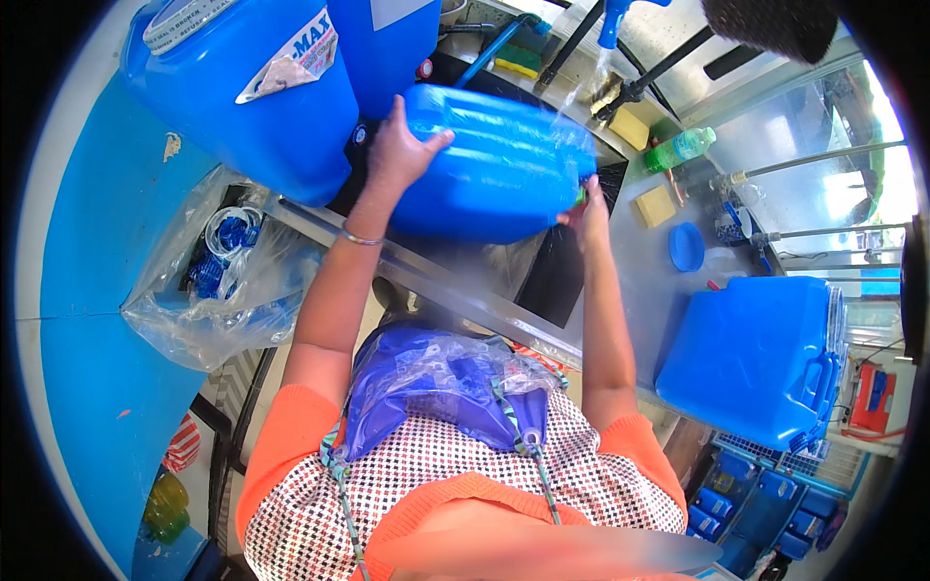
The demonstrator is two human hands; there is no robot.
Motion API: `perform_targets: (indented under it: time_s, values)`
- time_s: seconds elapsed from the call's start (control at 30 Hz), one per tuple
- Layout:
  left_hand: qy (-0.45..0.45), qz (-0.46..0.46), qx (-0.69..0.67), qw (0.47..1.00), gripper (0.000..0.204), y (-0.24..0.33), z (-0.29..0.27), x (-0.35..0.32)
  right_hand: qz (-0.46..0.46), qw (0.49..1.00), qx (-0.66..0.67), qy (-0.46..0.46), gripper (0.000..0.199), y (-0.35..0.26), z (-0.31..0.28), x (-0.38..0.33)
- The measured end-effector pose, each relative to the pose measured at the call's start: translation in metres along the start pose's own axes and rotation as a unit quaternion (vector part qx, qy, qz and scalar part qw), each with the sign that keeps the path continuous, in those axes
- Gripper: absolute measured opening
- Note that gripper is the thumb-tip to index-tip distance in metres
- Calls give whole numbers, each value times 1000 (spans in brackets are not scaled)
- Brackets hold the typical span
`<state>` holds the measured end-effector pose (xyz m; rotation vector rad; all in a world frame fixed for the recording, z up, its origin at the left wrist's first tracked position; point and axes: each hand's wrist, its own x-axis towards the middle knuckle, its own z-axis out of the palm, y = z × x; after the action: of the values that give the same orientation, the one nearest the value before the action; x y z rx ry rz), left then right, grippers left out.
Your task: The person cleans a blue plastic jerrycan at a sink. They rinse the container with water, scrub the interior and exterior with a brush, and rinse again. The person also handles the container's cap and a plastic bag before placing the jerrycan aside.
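A wet blue plastic water container (484, 165) lies on its side over the sink (504, 261), held between both hands. My left hand (405, 150) grips its left end, thumb pressed on the upper side and fingers partly hidden behind it. At the other end, near the neck, my right hand (588, 218) holds the container, with something small and green beside the fingers. Water runs from a blue tap (610, 29) near the container's far right side.
Two upright blue containers (257, 97) stand at the left, above a plastic bag (218, 271) of blue caps. Right of the sink are a green bottle (678, 150), a sponge (655, 206), a blue lid (687, 247) and another blue container (746, 353). A dark brush (770, 24) hangs overhead.
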<state>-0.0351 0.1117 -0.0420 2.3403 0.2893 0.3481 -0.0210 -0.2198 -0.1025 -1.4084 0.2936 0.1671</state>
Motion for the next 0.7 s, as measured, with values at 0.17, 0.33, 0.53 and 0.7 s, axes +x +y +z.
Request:
perform_targets:
  time_s: [0.17, 0.33, 0.53, 0.7]
  values:
    - [9, -102, -61, 993, 113, -10, -39, 0, -82, 991, 36, -105, 32, -69, 38, 21]
    - [23, -139, -110, 984, 114, -20, -29, -16, -108, 987, -32, -113, 29, -98, 53, 30]
    - [21, -117, -142, 983, 108, -10, -32, -7, -76, 979, -119, -146, 37, -126, 41, 26]
    - [45, 25, -11, 999, 96, 70, -30, -13, 39, 995, -78, -52, 75, -107, -20, 10]
